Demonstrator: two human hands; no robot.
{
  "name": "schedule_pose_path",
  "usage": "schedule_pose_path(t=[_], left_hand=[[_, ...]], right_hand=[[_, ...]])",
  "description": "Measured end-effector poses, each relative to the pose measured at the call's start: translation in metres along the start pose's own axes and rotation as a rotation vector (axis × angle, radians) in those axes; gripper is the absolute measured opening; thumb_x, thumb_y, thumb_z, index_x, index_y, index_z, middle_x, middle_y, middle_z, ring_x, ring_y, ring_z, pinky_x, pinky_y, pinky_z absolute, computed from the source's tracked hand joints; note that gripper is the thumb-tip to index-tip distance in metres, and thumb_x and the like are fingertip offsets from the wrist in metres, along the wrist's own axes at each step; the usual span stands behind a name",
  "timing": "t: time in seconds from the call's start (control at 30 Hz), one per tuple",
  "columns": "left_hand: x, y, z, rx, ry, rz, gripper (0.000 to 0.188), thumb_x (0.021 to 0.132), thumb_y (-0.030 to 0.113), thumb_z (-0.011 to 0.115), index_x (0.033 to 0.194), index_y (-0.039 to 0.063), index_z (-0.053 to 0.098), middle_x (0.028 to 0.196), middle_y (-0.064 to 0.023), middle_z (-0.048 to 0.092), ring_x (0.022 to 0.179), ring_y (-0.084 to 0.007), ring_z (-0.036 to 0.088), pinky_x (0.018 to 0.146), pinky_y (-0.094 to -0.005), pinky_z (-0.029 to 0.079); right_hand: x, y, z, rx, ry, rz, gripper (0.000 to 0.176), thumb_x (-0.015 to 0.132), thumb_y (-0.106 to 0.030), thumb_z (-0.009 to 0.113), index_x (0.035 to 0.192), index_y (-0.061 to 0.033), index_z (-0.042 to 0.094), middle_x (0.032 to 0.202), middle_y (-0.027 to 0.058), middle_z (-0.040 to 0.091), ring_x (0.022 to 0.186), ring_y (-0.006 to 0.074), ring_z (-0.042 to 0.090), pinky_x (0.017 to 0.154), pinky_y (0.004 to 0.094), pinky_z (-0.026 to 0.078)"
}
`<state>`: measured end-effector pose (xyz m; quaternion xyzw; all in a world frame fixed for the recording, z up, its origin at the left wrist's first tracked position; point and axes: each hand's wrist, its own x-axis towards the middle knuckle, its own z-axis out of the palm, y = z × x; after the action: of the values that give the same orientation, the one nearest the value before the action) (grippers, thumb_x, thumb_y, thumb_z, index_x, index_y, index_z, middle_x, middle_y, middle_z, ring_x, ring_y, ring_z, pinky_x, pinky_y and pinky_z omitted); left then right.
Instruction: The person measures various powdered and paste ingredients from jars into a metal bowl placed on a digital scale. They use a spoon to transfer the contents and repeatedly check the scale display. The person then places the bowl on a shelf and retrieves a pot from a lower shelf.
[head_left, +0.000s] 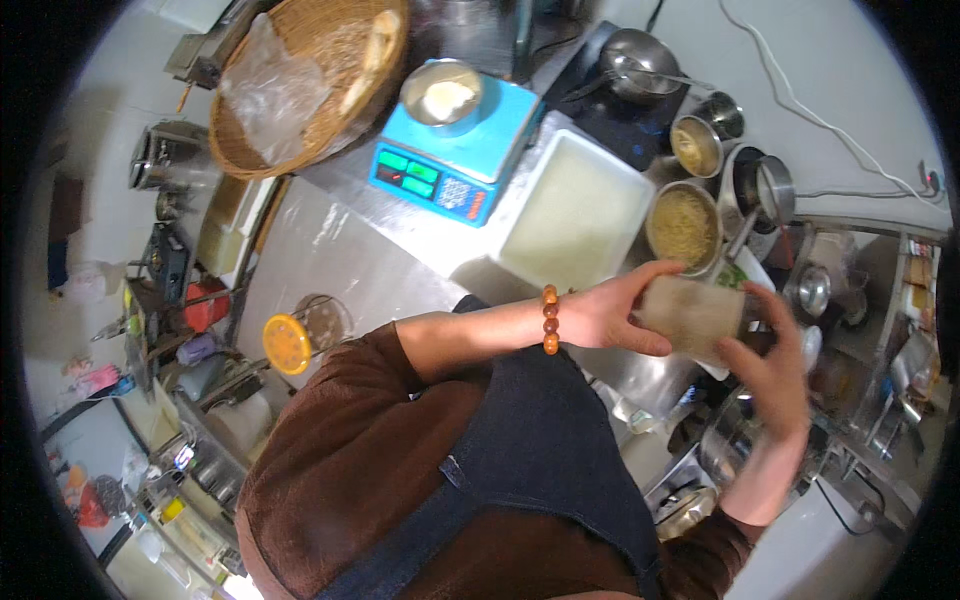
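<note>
A light-brown boxy object (694, 315), blurred, is between my two hands over the right part of the worktop. My left hand (619, 315), below a wrist with a wooden bead bracelet (551, 319), grips its left side with thumb and fingers. My right hand (776, 367) has its thumb and fingers at the right side of the object. Just beyond it stands a steel pot with a yellowish, stringy food (682, 229). A white tray with a pale, flat content (574, 206) lies to the left of that pot. Partly hidden under my hands is a dish with green pieces (733, 276).
A blue digital scale (499, 139) bears a steel bowl with white content (441, 94). A wicker basket (277, 169) with a plastic bag stands at the upper left. A steel pan (641, 64) sits on a black cooktop (577, 90). An orange round item (286, 343) is at the left.
</note>
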<state>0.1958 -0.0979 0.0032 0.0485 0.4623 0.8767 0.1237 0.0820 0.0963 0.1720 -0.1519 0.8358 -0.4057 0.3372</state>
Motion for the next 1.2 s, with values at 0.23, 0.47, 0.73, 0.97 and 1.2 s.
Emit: schedule_pose_path(t=[0.23, 0.47, 0.73, 0.97, 1.2], left_hand=[[-0.119, -0.013, -0.034, -0.067, 0.31, -0.161, 0.065, 0.102, 0.034, 0.068, 0.154, 0.012, 0.036, 0.138, -0.0093, 0.055, 0.12, -0.0188, 0.059, 0.09, -0.0354, 0.059], [-0.161, -0.001, -0.05, -0.263, 0.505, -0.064, 0.051, 0.105, 0.042, 0.059, 0.14, 0.008, 0.045, 0.11, -0.0107, 0.065, 0.078, -0.0156, 0.068, 0.056, -0.0257, 0.053], [-0.18, 0.032, -0.113, -0.493, 0.318, -0.385, 0.064, 0.1, 0.067, 0.051, 0.122, 0.008, 0.063, 0.094, -0.011, 0.074, 0.066, -0.0218, 0.07, 0.055, -0.027, 0.057], [-0.196, 0.104, -0.249, -0.679, 0.034, -0.66, 0.059, 0.101, 0.064, 0.048, 0.126, 0.013, 0.063, 0.101, -0.0097, 0.074, 0.075, -0.025, 0.072, 0.058, -0.0388, 0.059], [-0.223, 0.173, -0.351, -0.695, -0.107, -0.899, 0.057, 0.103, 0.061, 0.044, 0.131, 0.014, 0.061, 0.113, -0.016, 0.069, 0.085, -0.0355, 0.07, 0.058, -0.0446, 0.055]], right_hand=[[-0.002, 0.049, 0.141, -0.003, -0.006, -0.034, 0.056, 0.09, -0.03, 0.076, 0.131, 0.0032, 0.058, 0.103, 0.0162, 0.069, 0.089, 0.0226, 0.067, 0.08, 0.0352, 0.053], [0.01, 0.057, 0.209, 0.006, 0.131, -0.359, 0.061, 0.089, -0.037, 0.076, 0.131, 0.0044, 0.058, 0.107, 0.0253, 0.07, 0.097, 0.0399, 0.07, 0.086, 0.044, 0.054], [0.011, -0.001, 0.246, -0.279, 0.249, -0.584, 0.065, 0.083, -0.04, 0.081, 0.13, -0.0013, 0.059, 0.108, 0.0225, 0.068, 0.092, 0.0396, 0.07, 0.08, 0.0454, 0.056], [0.058, -0.111, 0.307, -0.441, 0.104, -0.595, 0.076, 0.07, -0.032, 0.09, 0.137, -0.0129, 0.059, 0.12, 0.0142, 0.065, 0.102, 0.037, 0.068, 0.083, 0.0436, 0.056], [0.078, -0.197, 0.376, -0.442, 0.032, -0.587, 0.068, 0.072, -0.011, 0.085, 0.135, -0.02, 0.061, 0.134, 0.0109, 0.06, 0.107, 0.0377, 0.068, 0.086, 0.0413, 0.058]])
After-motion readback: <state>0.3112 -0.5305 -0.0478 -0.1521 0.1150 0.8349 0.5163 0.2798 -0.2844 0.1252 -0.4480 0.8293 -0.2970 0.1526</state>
